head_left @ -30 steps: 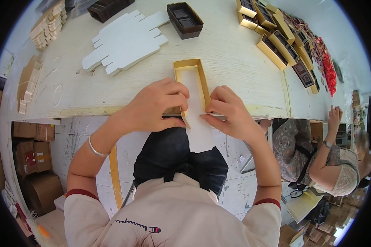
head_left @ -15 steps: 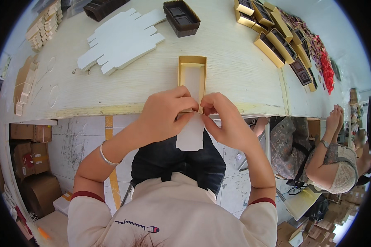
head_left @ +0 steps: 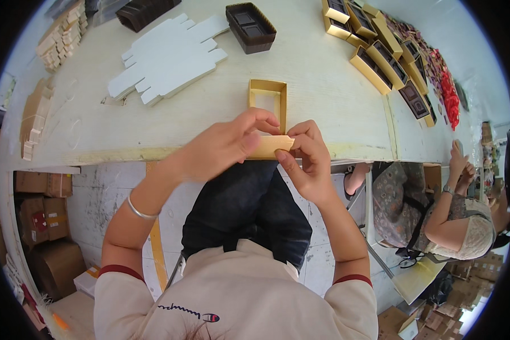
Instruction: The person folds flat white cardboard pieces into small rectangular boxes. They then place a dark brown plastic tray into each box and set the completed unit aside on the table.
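Note:
A narrow open gold box (head_left: 268, 85) with a pale inside lies at the front edge of the table, its long side pointing away from me. Its near-end flap (head_left: 270, 148) stands raised toward me. My right hand (head_left: 309, 161) pinches the right end of this flap between thumb and fingers. Over the left side of the box hovers my left hand (head_left: 224, 140), slightly blurred, with thumb and forefinger apart and nothing seen between them. Part of the box's near end is hidden behind the flap and my hands.
A stack of white flat box blanks (head_left: 170, 56) lies ahead on the left, a dark brown plastic tray (head_left: 251, 27) beside it. Filled gold boxes (head_left: 371, 69) and a red bundle (head_left: 450, 101) are at the far right. Another person (head_left: 453, 221) sits to my right.
The hanging near flap has been folded up against the box end. My left hand has loosened its pinch and lifted off leftward. The right hand has shifted onto the flap's end.

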`<state>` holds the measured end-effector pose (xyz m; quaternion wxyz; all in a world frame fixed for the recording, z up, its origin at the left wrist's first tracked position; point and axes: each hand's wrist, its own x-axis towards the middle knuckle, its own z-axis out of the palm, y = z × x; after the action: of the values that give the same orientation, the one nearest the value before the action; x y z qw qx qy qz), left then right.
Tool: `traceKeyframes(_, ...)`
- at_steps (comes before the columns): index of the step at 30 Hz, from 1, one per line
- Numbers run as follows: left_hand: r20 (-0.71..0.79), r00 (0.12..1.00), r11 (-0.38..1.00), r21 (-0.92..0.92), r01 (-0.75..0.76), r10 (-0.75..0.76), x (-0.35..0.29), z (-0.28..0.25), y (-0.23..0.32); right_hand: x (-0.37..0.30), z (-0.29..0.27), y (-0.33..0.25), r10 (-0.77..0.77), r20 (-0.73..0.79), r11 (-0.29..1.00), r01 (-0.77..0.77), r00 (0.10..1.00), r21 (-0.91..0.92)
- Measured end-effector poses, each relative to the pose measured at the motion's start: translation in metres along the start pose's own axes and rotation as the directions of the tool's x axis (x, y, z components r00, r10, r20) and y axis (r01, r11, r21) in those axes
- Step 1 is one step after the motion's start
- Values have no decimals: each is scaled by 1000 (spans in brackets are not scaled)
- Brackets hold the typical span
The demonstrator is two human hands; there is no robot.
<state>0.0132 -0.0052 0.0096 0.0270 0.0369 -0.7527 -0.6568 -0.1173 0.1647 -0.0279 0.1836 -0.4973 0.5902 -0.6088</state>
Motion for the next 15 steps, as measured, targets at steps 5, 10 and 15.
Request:
traceKeyframes(5, -259, 931, 956, 204, -209, 259, 4, 19, -20, -4, 10, -6, -116, -51, 952, 96, 992, -292)
traceKeyframes(10, -275, 919, 890, 432, -144, 282, 0, 26, -12, 2, 8, -16, -396, 137, 557, 356, 908, -750)
traceKeyframes(15, -220, 898, 795, 574, -197, 381, -5, 30, -17, 11, 3, -22, -147, 279, 639, 306, 949, -706)
